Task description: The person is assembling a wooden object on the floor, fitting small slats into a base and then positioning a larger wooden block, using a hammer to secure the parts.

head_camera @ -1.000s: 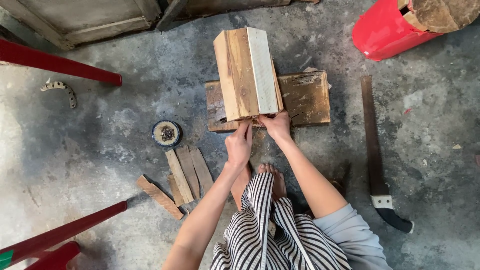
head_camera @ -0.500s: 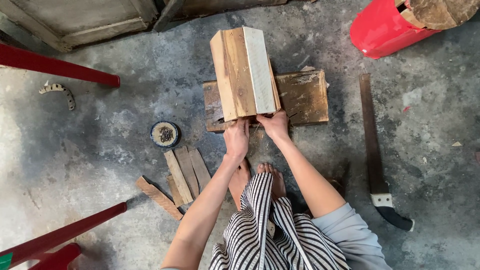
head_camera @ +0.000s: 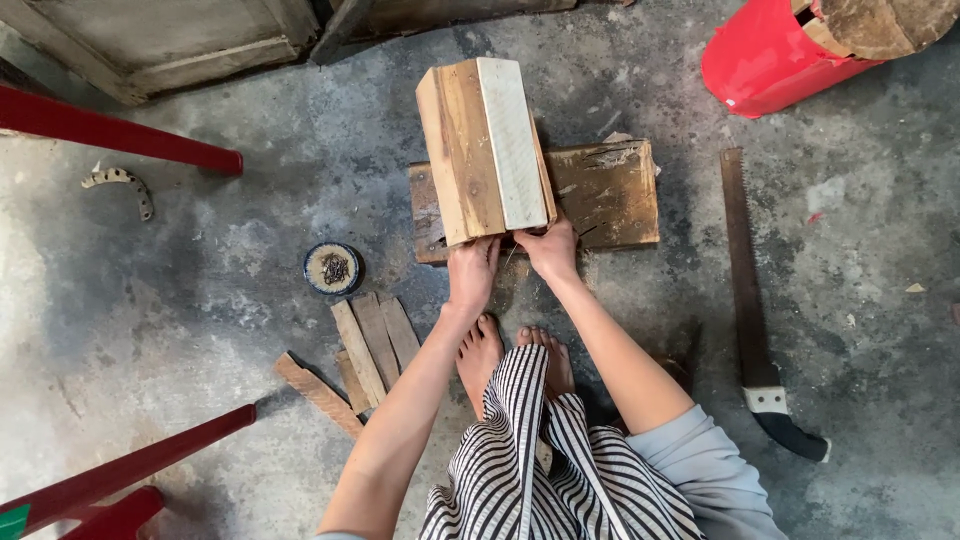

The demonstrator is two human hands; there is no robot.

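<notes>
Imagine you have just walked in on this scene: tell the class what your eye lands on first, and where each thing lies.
First, the upright wooden box in the middle, standing on a flat plank on the concrete floor, with the left hand and right hand gripping its near end. Next, the bright red container at top right and the long hand saw lying on the floor at right. Left of the bare feet lie short wood strips and a small round tin.

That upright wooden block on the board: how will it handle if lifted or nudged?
The wooden block looks rigid, made of joined planks. It is probably fairly heavy; both the left hand and right hand grip its base. Standing tall on the flat board, it may tip.
</notes>
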